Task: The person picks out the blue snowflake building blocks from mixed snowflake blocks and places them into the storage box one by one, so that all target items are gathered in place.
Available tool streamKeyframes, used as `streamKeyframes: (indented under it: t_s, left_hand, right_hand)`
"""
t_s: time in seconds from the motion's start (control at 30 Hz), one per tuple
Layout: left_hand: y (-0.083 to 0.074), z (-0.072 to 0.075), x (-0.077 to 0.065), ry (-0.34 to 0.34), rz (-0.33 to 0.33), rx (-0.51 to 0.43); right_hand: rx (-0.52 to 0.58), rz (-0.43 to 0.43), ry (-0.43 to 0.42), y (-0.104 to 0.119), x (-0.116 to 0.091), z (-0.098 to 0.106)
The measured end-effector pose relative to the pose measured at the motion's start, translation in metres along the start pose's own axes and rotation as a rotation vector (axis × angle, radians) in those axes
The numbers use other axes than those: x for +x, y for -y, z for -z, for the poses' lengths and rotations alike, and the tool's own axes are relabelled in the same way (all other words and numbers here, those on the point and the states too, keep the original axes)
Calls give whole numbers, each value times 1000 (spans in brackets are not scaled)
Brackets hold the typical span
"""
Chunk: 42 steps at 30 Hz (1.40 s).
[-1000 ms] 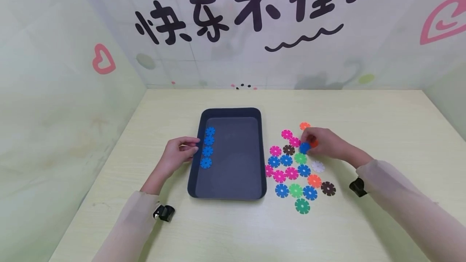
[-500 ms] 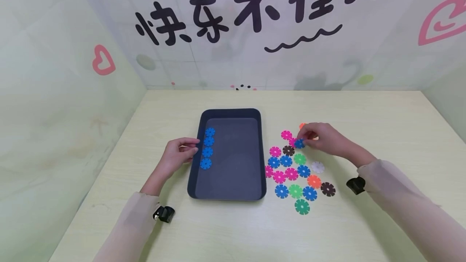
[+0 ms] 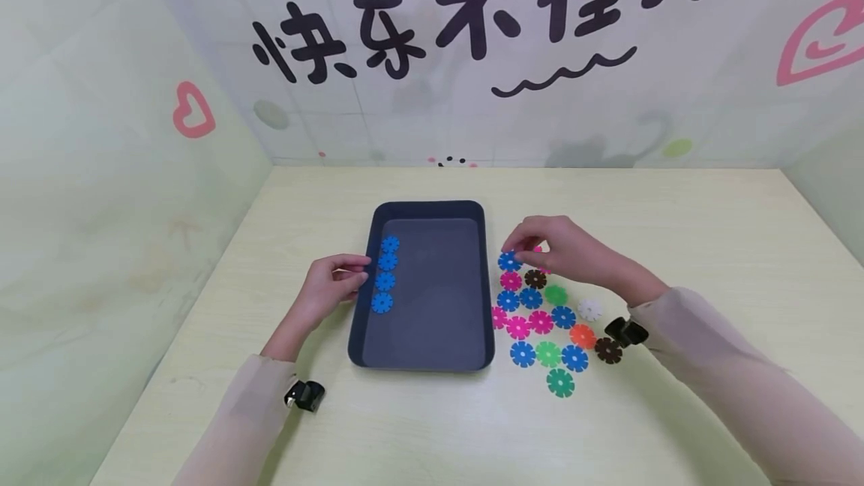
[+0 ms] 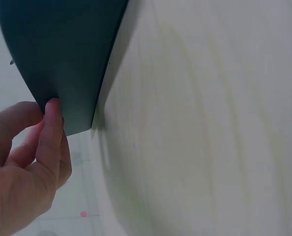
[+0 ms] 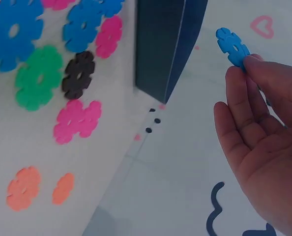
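My right hand (image 3: 570,250) pinches a blue snowflake building disc (image 3: 509,261) between thumb and fingertips, just right of the dark tray (image 3: 432,370). The same blue disc (image 5: 233,46) tilts up from the fingertips in the right wrist view. My left hand (image 3: 329,287) holds the tray's left rim; in the left wrist view, fingertips of the left hand (image 4: 33,162) pinch its edge. Inside the tray, a column of several blue discs (image 3: 385,280) lies along the left side.
Loose discs lie right of the tray: pink (image 3: 518,327), blue (image 3: 563,316), light green (image 3: 549,353), dark green (image 3: 560,382), brown (image 3: 609,350), orange (image 3: 583,336) and white (image 3: 590,310). A printed wall (image 3: 432,118) stands behind the table.
My right hand has lifted the blue disc from among the loose discs and carried it left toward the tray. The left hand and tray have stayed put.
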<state>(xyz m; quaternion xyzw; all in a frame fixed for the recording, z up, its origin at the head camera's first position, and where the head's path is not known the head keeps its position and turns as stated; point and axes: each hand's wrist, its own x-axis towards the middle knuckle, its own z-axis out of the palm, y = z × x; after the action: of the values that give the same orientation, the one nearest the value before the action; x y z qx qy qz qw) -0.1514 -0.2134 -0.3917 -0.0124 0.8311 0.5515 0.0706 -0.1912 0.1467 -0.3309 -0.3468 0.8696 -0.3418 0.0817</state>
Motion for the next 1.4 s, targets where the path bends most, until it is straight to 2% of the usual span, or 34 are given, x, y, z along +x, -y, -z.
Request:
streamKeyframes:
  t_s: [0.13,0.27,0.47,0.67,0.93,1.2,1.4]
  left_hand:
    - [1,1,0,-2,2,2]
    - [1,1,0,-4,10,-4]
    - [0,1,1,0,14,-10]
    - [0,1,1,4,8,-9]
    - [2,1,1,4,7,-9]
    - [3,2,1,8,-1,-10]
    - [1,2,1,10,-4,-6]
  right_hand:
    - [8,87,9,15,16,-8]
    - [18,112,28,26,34,-14]
    - [104,35,30,30,66,-23]
    - [233,-10,-25,25,101,-33]
    - [314,-60,-71,23,139,-51]
    - [364,-171,-98,22,166,-73]
    - [384,-264,-126,21,175,-90]
